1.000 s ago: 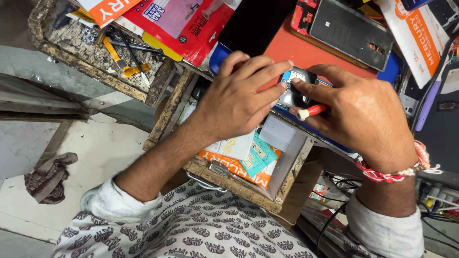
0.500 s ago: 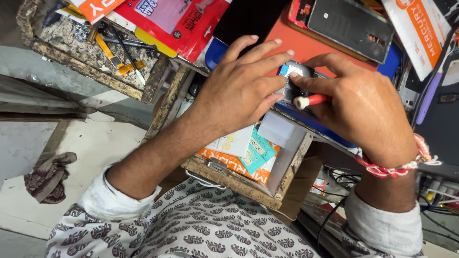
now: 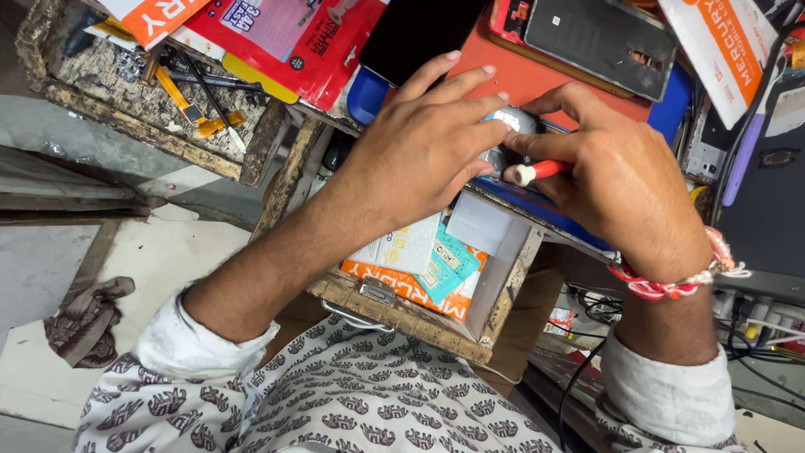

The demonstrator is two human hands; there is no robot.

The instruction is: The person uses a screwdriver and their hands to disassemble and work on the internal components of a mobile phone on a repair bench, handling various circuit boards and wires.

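Observation:
My left hand point(image 3: 428, 143) lies over a small grey metallic part point(image 3: 510, 138) at the front of an orange work mat point(image 3: 511, 71), its fingers pressing it down. My right hand point(image 3: 616, 180) grips a screwdriver with a red handle and white end cap point(image 3: 537, 172), and its fingertips also touch the grey part. The screwdriver's tip and most of the part are hidden by my fingers. A black phone screen point(image 3: 415, 33) lies just beyond my left hand.
An opened phone point(image 3: 591, 38) in a red frame rests at the back of the mat. An open wooden drawer point(image 3: 419, 277) below holds packets and cards. Red and orange packages point(image 3: 277, 33), a tool tray point(image 3: 151, 92) at left, and cables point(image 3: 587, 377) at lower right are about.
The view has shifted slightly, so both hands sit a little higher and farther right in frame. My hands stay on the small part and screwdriver, with only small finger movements.

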